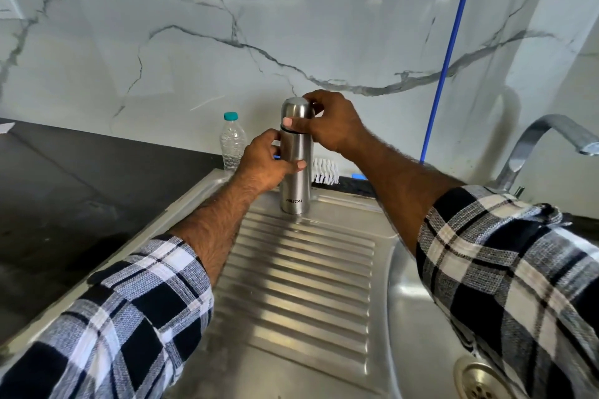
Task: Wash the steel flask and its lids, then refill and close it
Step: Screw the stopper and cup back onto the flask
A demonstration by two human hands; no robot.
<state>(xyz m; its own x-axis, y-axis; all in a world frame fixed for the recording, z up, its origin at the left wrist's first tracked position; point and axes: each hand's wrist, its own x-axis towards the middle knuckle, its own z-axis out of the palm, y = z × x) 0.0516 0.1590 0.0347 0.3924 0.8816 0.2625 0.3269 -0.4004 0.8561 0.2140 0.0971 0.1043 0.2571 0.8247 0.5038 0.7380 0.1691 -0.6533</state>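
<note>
Steel flask (295, 168): upright on drainboard (301, 272), outer lid (296, 113) on. Left hand (264, 162) grips body; right hand (330, 123) grips lid. Stage unclear: opening or closing.

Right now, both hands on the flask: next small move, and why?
Probably twist the cap with the right hand while the left hand steadies the flask. It stands upright on the drainboard, the cap on, so whether this opens or closes it is unclear.

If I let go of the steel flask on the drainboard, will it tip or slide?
Probably tippy: the steel flask is tall, narrow and upright on the ribbed drainboard. Its smooth metal likely slips, so the left hand steadies the body while the right hand grips the lid.
</note>
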